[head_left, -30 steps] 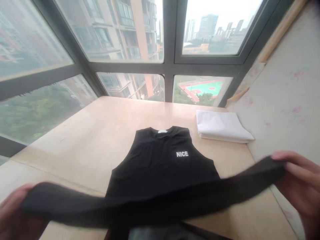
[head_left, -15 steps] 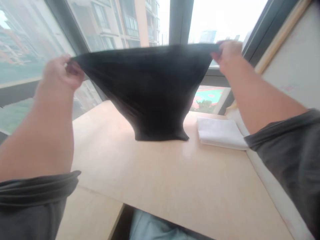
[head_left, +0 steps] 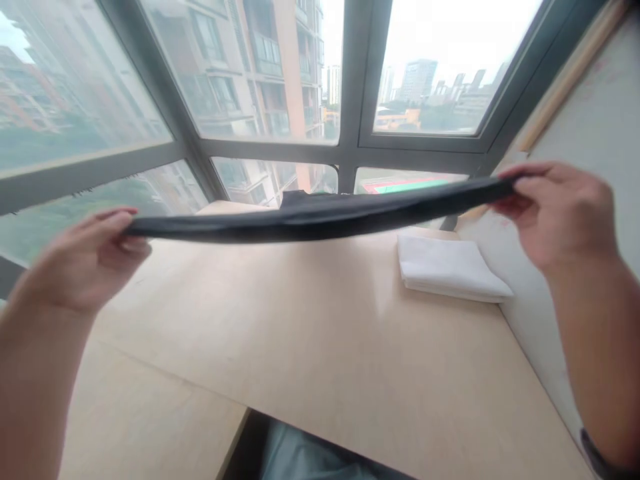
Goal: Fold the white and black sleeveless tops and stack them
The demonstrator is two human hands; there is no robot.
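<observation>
A black piece of cloth, likely a garment (head_left: 320, 221), is stretched taut in the air between my two hands. Its near edge runs as a narrow band across the view, and most of the fabric behind it is hidden. My left hand (head_left: 95, 257) pinches one end between thumb and fingers. At the other end, slightly higher, my right hand (head_left: 565, 210) grips the opposite corner. Beneath the cloth lies the pale wooden tabletop (head_left: 300, 320).
A folded white cloth (head_left: 445, 263) lies on the tabletop at the right, near the wall (head_left: 590, 180). Windows with grey frames (head_left: 415, 148) stand along the back and left. Below the table's front edge, a light blue-grey fabric (head_left: 310, 457) shows.
Both hands have come lower and nearer to me, drawing the black cloth with them. Its hanging panel, earlier facing me, now shows only as a thin edge.
</observation>
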